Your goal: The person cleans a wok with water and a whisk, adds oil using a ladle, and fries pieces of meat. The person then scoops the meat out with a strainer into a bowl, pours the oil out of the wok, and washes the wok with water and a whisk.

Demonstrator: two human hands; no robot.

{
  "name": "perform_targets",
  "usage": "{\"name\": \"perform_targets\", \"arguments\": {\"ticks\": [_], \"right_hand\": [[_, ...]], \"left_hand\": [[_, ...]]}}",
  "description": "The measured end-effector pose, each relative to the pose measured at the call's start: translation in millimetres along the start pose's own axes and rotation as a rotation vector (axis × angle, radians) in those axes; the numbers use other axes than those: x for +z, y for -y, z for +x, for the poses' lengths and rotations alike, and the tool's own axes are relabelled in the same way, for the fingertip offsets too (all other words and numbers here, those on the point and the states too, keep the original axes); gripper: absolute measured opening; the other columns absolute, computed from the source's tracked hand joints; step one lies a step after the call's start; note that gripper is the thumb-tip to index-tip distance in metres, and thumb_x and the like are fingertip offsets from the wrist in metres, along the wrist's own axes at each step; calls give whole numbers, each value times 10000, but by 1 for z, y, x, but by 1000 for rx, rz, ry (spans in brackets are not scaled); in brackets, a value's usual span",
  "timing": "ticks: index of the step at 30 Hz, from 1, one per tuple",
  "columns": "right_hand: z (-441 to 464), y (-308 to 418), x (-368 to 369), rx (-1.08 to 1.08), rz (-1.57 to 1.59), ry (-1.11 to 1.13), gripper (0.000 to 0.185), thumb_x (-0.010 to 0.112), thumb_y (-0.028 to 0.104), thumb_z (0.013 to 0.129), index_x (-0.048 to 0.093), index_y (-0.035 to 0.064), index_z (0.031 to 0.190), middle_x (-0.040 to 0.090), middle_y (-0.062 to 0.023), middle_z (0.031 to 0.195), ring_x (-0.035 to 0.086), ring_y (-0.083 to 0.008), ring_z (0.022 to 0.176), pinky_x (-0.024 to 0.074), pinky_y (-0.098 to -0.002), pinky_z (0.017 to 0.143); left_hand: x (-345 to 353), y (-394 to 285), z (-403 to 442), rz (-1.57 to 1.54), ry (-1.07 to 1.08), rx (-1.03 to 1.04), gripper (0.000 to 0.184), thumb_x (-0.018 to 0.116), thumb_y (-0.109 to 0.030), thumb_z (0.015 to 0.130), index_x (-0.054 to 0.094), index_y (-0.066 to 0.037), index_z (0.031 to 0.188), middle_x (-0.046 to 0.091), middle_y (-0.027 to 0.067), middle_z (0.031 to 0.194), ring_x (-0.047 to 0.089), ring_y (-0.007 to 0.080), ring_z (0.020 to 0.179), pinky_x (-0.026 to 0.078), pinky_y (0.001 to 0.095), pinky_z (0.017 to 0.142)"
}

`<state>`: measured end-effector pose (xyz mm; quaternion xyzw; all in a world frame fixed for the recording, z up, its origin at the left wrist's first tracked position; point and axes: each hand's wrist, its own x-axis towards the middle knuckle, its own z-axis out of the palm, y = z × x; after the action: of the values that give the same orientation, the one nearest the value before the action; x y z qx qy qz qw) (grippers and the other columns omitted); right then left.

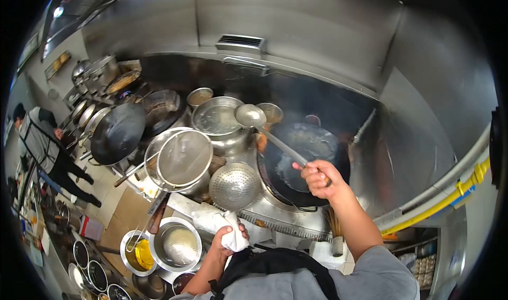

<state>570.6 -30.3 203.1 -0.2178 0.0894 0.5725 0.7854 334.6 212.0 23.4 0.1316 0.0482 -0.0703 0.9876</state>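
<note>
My right hand [319, 180] is wrapped round the handle of a metal ladle [250, 115], whose bowl is raised beside the wok and close to the large metal pot [217, 117]. Below that hand sits a dark wok [286, 165] on the stove, holding cloudy liquid, with steam or haze over it. My left hand [228, 239] grips a bunched white cloth [234, 237] near my body. Between the hands and the pots lie a perforated metal skimmer [235, 186] and a round mesh strainer [185, 158].
Pots with yellow liquid [143, 255] and pale liquid [177, 245] stand at lower left. A tilted empty wok [117, 133] is on the left. A brush [336, 236] stands near the stove's front edge. Another person [45, 146] in an apron stands far left.
</note>
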Motion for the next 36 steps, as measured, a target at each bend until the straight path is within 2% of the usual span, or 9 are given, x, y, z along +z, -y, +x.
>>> {"name": "perform_targets", "arguments": {"ticks": [7,15,20,22,25,28,31,33,36], "right_hand": [[-120,-47,-44,-161,-140,-230,218,559,118,855,537,30,1054,462,15,653,389,-60,463,258,-201,358],[-121,-112,-95,-383,-291,-526,142,599,171,861,566,34,851,534,-25,650,481,-112,474,354,-255,383],[-157,-133,-113,-400,-1076,-772,361,561,333,902,612,-25,913,588,-102,651,599,-219,530,493,-338,478],[-163,-134,-157,-543,-1768,-1100,458,569,381,884,588,-51,1036,623,-170,737,644,-290,615,529,-382,583],[-141,-141,-246,-160,-2092,-1452,457,605,324,848,540,-42,1114,619,-179,868,642,-304,728,527,-384,680],[-141,-134,-293,135,-1776,-1473,506,640,267,811,493,-33,1191,616,-188,1000,640,-318,841,525,-385,778],[-184,-138,-259,-337,-512,-892,490,572,129,824,416,-4,1269,589,-161,977,616,-308,908,540,-420,734],[-190,-160,-218,-696,-447,-738,482,544,73,829,393,31,1284,566,-128,983,630,-298,841,555,-457,679],[-182,-115,-149,-699,-513,-483,566,556,95,865,316,118,1377,554,-137,1014,632,-299,790,572,-450,652]], "left_hand": [[72,65,39,-154,161,-275,351,619,-316,708,643,-35,916,625,131,1080,553,326,1107,314,530,1064],[92,140,95,-64,241,-578,454,558,-354,766,590,21,1021,546,250,1207,525,401,1143,370,485,1039],[145,145,79,-119,134,-530,431,558,-367,753,614,-17,998,551,203,1146,535,376,1092,288,511,1094],[140,142,86,-217,156,-566,421,560,-376,753,621,-30,985,546,194,1138,527,367,1100,267,520,1102],[136,140,101,-283,222,-561,412,563,-398,757,633,-41,949,546,177,1078,542,347,1069,259,547,1098],[136,135,108,-180,167,-559,416,591,-427,742,637,-66,944,501,107,994,546,264,935,189,559,1119],[125,115,98,-270,254,-560,418,597,-434,730,647,-72,934,507,98,982,556,253,921,158,570,1125],[121,103,85,-326,303,-528,412,592,-430,726,655,-83,939,516,86,957,564,242,932,87,597,1134],[122,97,76,-224,205,-443,429,590,-431,725,652,-65,941,490,90,972,545,227,894,276,533,1077]]}}
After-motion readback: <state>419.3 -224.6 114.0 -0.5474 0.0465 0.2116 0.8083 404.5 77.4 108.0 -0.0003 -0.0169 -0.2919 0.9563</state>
